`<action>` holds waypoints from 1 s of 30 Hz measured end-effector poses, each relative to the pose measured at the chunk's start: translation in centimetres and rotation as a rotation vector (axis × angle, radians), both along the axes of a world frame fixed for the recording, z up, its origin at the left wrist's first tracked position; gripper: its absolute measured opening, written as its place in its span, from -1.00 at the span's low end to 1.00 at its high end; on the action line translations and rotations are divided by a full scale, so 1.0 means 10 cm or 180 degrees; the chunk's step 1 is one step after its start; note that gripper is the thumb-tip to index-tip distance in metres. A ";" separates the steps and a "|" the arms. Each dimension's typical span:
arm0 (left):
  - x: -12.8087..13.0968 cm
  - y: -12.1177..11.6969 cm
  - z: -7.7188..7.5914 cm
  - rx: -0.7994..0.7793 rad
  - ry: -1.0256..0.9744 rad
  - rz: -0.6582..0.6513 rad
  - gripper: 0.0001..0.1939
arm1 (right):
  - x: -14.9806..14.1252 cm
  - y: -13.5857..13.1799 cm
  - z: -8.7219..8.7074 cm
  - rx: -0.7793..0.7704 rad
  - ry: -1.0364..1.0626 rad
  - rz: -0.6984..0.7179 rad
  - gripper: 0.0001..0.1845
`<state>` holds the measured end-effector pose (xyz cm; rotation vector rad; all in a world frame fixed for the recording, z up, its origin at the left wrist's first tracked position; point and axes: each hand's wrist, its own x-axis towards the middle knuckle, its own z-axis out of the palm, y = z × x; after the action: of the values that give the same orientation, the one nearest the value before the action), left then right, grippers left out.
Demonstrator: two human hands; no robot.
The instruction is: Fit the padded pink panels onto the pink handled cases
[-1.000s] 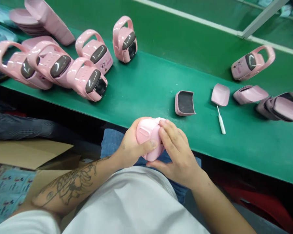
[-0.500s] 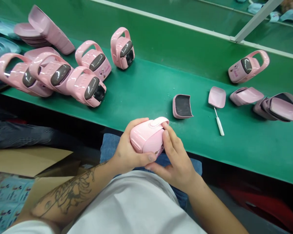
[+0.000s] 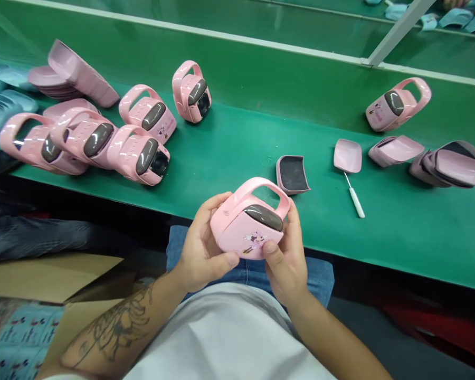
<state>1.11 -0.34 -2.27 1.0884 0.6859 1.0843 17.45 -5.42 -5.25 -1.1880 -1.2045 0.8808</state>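
Observation:
I hold a pink handled device (image 3: 245, 224) with a dark oval window and a cartoon print over my lap, just in front of the green belt (image 3: 237, 142). My left hand (image 3: 203, 245) grips its left side, thumb under the lower edge. My right hand (image 3: 287, 256) grips its right side, thumb on the front face near the print. Beyond it on the belt lies a pink cover with a dark inside (image 3: 292, 174), and further right a pink scoop piece (image 3: 347, 156) with a white stick tool (image 3: 355, 198).
Several finished pink devices (image 3: 138, 153) cluster at the left of the belt, with stacked pink shells (image 3: 81, 74) behind. Another device (image 3: 398, 103) and more covers (image 3: 451, 166) lie at the right. A cardboard box (image 3: 47, 277) sits lower left.
I have turned the device over in my hands: its plain back faced up before, now the handle, dark window and print face me. The view has shifted slightly.

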 end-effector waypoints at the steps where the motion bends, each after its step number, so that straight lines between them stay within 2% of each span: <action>1: -0.01 0.01 0.02 -0.0026 0.0091 -0.0046 -0.15 | 0.02 0.00 0.00 -0.0007 -0.0005 0.0010 0.00; 5: -0.03 0.06 0.10 -0.0296 0.0365 -0.0114 -0.24 | 0.10 -0.01 0.02 -0.0088 -0.0065 0.0014 0.05; 9: -0.01 0.06 0.14 -0.0395 0.0314 -0.0049 -0.34 | 0.13 -0.03 0.08 -0.0183 -0.0005 0.0166 0.01; 12: 0.00 0.05 0.11 -0.0378 0.0193 0.0096 -0.37 | 0.12 -0.04 0.10 -0.0196 0.0126 0.0018 0.00; 16: -0.03 0.10 0.04 -0.0391 0.0021 0.0060 -0.37 | 0.07 -0.01 0.06 -0.0218 0.0217 -0.0148 0.07; 21: -0.06 0.19 -0.05 -0.0605 -0.0207 0.0048 -0.40 | 0.10 0.13 0.04 -0.0159 0.0630 0.0231 0.04; 27: -0.08 0.25 -0.07 -0.0836 -0.0361 -0.0053 -0.50 | 0.17 0.18 0.20 -0.0279 0.0240 -0.0084 -0.01; 30: 0.00 0.34 -0.03 -0.0967 -0.0294 0.0070 -0.44 | 0.13 0.15 0.22 -0.0281 -0.0033 -0.0200 -0.08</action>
<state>1.11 3.03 -2.55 0.7676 0.7620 1.0043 18.78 -3.91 -3.08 -1.2961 -1.1404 0.8892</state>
